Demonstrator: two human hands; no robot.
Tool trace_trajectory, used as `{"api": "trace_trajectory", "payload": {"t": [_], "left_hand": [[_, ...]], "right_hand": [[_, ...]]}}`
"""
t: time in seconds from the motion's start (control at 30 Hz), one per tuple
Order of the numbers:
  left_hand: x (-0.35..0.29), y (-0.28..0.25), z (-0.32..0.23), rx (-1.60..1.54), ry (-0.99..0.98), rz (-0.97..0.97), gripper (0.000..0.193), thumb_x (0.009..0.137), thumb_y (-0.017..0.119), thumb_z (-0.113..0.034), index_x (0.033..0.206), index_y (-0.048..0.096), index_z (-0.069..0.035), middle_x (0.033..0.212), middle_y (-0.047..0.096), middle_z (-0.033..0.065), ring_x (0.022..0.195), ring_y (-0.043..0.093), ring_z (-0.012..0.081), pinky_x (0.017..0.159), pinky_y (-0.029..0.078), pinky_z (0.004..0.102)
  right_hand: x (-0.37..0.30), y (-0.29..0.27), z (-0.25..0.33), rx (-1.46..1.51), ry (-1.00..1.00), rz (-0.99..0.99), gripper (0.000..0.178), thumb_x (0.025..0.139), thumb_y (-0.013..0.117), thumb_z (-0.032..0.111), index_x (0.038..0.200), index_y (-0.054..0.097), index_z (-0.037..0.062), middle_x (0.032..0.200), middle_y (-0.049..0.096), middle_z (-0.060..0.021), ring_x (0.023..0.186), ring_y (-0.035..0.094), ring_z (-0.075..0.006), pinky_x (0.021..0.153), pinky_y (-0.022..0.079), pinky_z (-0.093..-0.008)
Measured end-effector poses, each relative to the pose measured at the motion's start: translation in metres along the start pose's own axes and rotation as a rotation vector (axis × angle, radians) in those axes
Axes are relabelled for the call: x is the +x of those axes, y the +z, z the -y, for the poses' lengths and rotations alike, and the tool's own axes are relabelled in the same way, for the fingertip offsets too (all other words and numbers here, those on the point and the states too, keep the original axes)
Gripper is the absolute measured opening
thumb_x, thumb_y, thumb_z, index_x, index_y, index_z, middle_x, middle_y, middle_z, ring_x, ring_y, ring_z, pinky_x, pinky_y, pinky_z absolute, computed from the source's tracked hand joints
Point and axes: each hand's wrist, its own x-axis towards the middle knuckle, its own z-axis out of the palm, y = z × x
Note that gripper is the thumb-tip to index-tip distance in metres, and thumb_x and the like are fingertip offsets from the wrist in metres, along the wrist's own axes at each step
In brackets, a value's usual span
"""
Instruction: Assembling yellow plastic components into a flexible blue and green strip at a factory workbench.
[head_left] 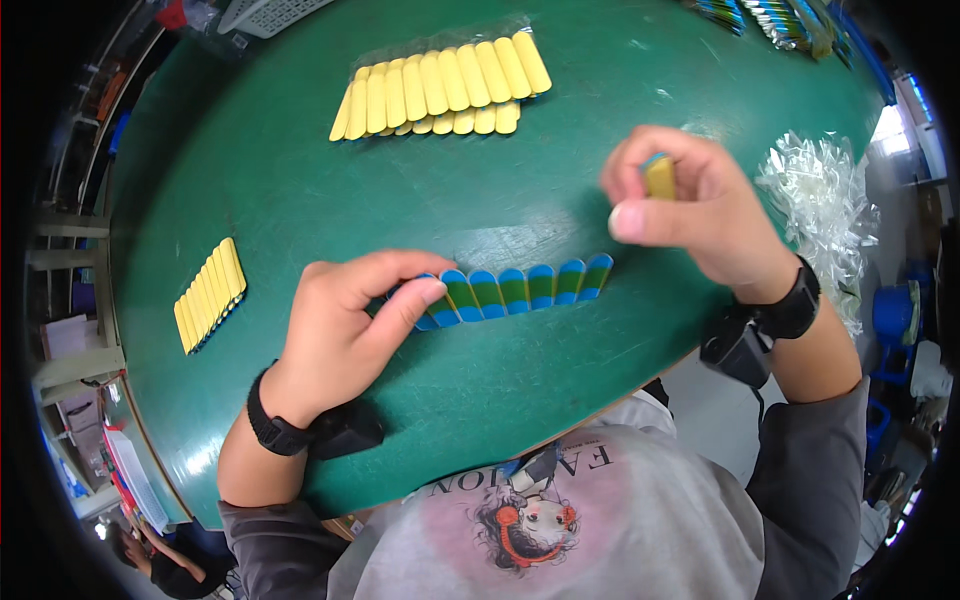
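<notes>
A row of several flat sticks (520,288), blue with a green band, lies overlapped on the green table (300,170). My left hand (345,325) rests on the row's left end, thumb and fingers pressing the first sticks down. Above the row's right end, my right hand (690,205) is raised off the table and pinches one small stick (660,178) that shows its yellow side. Both wrists wear black bands.
A large fanned row of yellow sticks (440,85) lies on clear plastic at the far middle. A smaller yellow stack (210,293) sits at the left. Crumpled clear plastic bags (825,205) lie at the right edge. More coloured sticks (770,15) sit far right.
</notes>
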Motion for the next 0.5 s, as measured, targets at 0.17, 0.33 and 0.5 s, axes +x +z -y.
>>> {"api": "trace_trajectory", "payload": {"t": [0.17, 0.33, 0.5], "left_hand": [[0.001, 0.004, 0.017, -0.401, -0.235, -0.120, 0.013, 0.082, 0.065, -0.012, 0.087, 0.065, 0.000, 0.072, 0.063, 0.0012, 0.064, 0.054, 0.0036, 0.057, 0.043, 0.0185], [0.002, 0.009, 0.015, -0.487, -0.255, -0.163, 0.013, 0.081, 0.066, -0.012, 0.083, 0.065, 0.000, 0.072, 0.063, 0.0018, 0.064, 0.054, 0.0043, 0.058, 0.043, 0.0187], [0.006, 0.010, 0.020, -0.600, -0.340, -0.147, 0.013, 0.082, 0.065, -0.011, 0.083, 0.065, 0.002, 0.072, 0.064, 0.0032, 0.064, 0.056, 0.0055, 0.058, 0.045, 0.0198]], "right_hand": [[0.013, 0.029, -0.006, -0.068, -0.050, 0.137, 0.014, 0.076, 0.070, 0.014, 0.077, 0.061, 0.0029, 0.063, 0.057, 0.0003, 0.058, 0.051, -0.0057, 0.052, 0.041, -0.0218], [0.026, 0.034, -0.003, -0.337, 0.081, 0.146, 0.011, 0.079, 0.067, 0.009, 0.087, 0.063, 0.0018, 0.076, 0.064, -0.0031, 0.067, 0.055, -0.0064, 0.061, 0.045, -0.0219], [0.033, 0.030, -0.015, -0.228, -0.004, 0.133, 0.014, 0.077, 0.066, 0.012, 0.077, 0.061, -0.0007, 0.061, 0.057, -0.0059, 0.054, 0.052, -0.0117, 0.050, 0.043, -0.0278]]}}
